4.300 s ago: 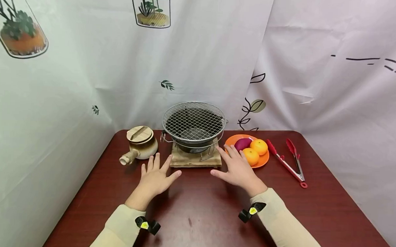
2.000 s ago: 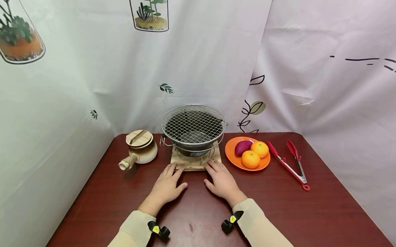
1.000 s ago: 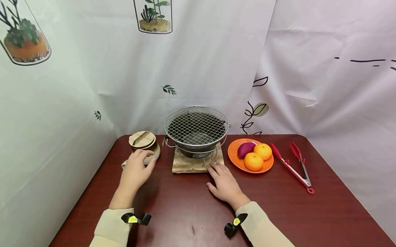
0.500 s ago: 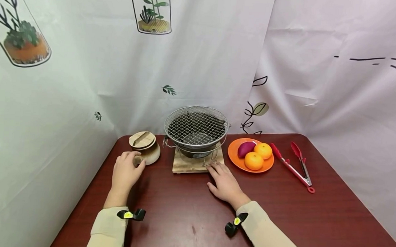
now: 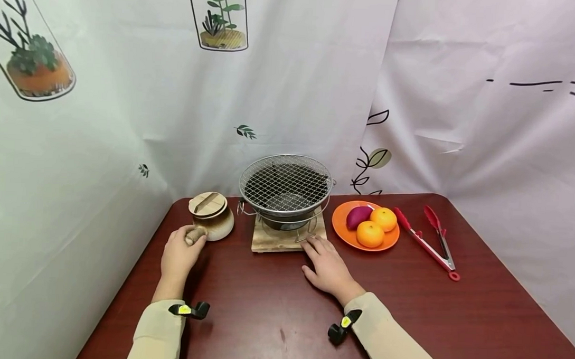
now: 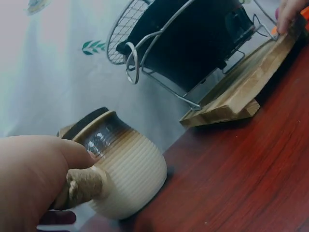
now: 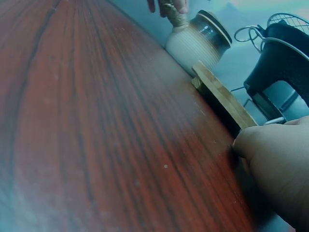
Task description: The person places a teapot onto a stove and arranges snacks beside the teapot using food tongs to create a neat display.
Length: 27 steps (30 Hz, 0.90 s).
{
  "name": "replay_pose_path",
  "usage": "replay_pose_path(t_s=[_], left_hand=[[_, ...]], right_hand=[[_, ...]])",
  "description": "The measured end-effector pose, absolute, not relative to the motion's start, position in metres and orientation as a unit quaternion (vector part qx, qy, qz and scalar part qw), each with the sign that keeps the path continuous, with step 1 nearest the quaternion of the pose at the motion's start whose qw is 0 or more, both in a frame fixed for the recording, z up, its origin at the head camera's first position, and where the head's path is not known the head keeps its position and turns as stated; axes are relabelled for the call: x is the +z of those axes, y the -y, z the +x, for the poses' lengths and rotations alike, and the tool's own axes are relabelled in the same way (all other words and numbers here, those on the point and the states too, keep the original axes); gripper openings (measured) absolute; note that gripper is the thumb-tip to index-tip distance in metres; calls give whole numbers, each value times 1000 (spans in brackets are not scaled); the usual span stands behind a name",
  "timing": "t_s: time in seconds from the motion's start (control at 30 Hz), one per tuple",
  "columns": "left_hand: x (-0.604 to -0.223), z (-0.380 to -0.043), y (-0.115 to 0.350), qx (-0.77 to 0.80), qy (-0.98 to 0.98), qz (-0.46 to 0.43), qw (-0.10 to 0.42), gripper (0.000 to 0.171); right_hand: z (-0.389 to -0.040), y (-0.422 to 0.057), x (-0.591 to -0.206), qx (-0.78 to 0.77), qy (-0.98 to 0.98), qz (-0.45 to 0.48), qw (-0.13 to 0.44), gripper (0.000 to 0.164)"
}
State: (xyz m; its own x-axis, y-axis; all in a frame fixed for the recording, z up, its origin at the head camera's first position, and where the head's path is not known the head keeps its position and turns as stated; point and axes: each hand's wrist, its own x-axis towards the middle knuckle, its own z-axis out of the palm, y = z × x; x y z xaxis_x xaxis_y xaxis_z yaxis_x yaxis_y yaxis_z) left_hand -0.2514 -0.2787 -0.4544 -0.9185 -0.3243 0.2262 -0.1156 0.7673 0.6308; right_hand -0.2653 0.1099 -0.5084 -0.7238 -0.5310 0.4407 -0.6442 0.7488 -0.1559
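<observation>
My left hand [image 5: 180, 252] curls round the twine-wrapped side handle [image 6: 83, 186] of a small ceramic pot [image 5: 218, 227]. The pot is cream and ribbed with a glazed brown shoulder, and a wooden lid [image 5: 208, 203] covers it. It stands upright at the table's back left. My right hand [image 5: 329, 268] lies with its fingers extended on the front edge of a wooden board [image 5: 273, 243], by a wire foot of the grill. On that board stands a round black tabletop grill [image 6: 193, 43] with a wire mesh top [image 5: 287, 185].
An orange plate [image 5: 340, 223] right of the grill bears two oranges [image 5: 370, 234] and a purple tuber-like item [image 5: 358, 217]. Red-tipped tongs [image 5: 430, 248] lie spread beyond it. The dark red table [image 5: 263, 316] meets fabric walls [image 5: 295, 95] at the back and sides.
My left hand left the board's front edge, moved left to the pot and took hold of its handle. My right hand came in from beside the plate and stays on the board.
</observation>
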Motion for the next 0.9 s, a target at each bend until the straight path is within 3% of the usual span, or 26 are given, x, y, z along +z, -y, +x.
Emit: replay_pose_path(t_s=[0.47, 0.9], left_hand=[[-465, -256, 286, -371, 899, 184, 141, 66], [-453, -259, 283, -339, 912, 195, 122, 60]], right_hand=[[-266, -110, -511, 163, 912, 322, 194, 59], [-267, -111, -512, 152, 919, 317, 179, 59]])
